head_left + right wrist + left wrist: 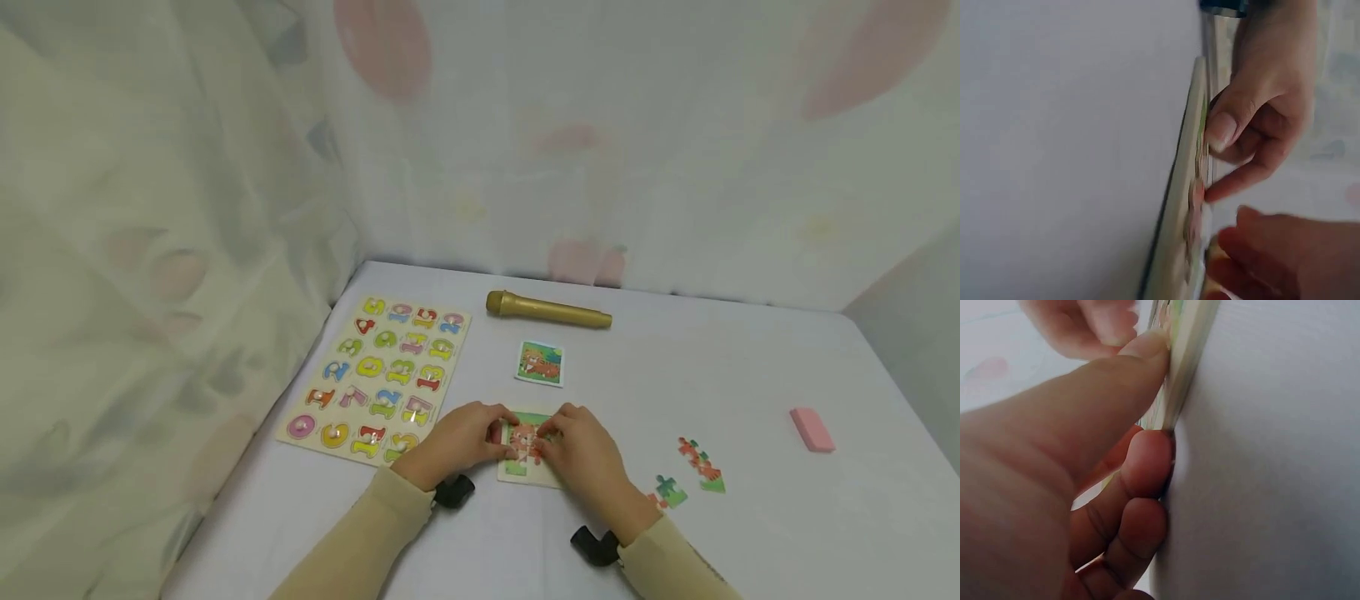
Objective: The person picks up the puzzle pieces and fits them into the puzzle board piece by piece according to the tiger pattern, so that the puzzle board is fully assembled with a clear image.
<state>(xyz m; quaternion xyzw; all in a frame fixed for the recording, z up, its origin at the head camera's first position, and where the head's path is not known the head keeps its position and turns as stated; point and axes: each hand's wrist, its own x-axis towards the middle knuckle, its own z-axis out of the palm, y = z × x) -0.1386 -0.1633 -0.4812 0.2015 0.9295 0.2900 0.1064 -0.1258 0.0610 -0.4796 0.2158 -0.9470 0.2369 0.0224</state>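
Note:
A small jigsaw puzzle board with a tiger picture lies on the white table between both hands. My left hand holds the board's left side, the thumb on the picture face and other fingers along the edge. From the right, my right hand has its bent fingers over the picture; whether a piece is between them cannot be told. In the right wrist view this hand is blurred close to the board. Loose jigsaw pieces lie to its right, with a green piece nearer the wrist.
To the left lies a wooden number board with knobbed numerals. A tiger picture card lies beyond the puzzle, and a gold microphone farther back. On the far right sits a pink block. Patterned curtains enclose the table's back and left.

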